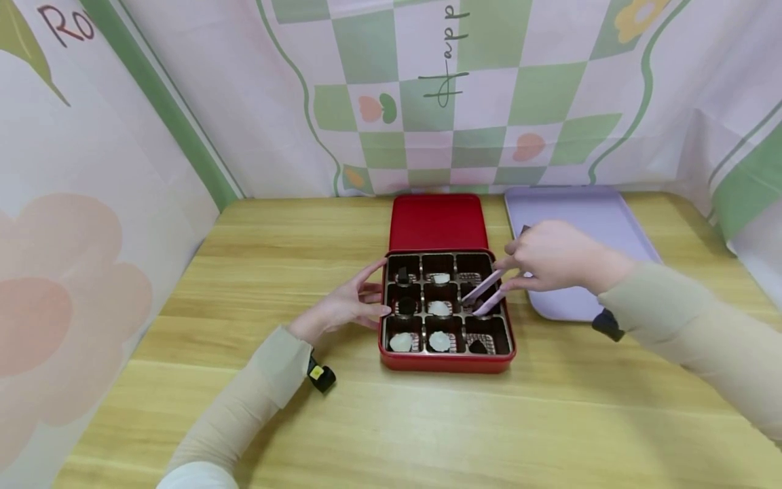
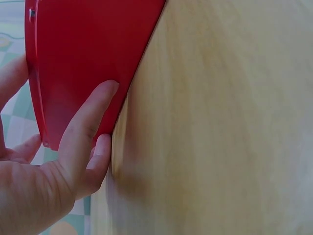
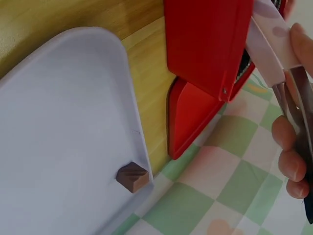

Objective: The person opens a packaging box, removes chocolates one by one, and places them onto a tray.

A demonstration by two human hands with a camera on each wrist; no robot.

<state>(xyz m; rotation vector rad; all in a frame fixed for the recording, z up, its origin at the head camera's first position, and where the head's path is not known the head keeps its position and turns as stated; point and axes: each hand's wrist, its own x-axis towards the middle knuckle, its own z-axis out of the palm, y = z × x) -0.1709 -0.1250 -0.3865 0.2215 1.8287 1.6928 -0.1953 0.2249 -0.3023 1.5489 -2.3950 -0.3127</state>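
Observation:
A red tin (image 1: 449, 364) stands with its hinged lid (image 1: 436, 221) laid back, its insert divided into several compartments. White sweets (image 1: 439, 341) and dark chocolates (image 1: 406, 305) sit in them. My left hand (image 1: 342, 309) rests its fingers against the tin's left side; in the left wrist view the thumb lies along the red wall. With my right hand (image 1: 559, 255) I grip a pair of tongs (image 1: 485, 285) with pale lilac ends. Their tips reach down into the middle compartment of the right column, slightly apart. Whether they pinch the dark piece there, I cannot tell.
A lilac tray (image 1: 574, 204) lies right of the tin, partly under my right forearm. In the right wrist view, one brown chocolate (image 3: 133, 177) lies near the tray's corner. A checked cloth (image 1: 424, 61) hangs behind the wooden table (image 1: 427, 435).

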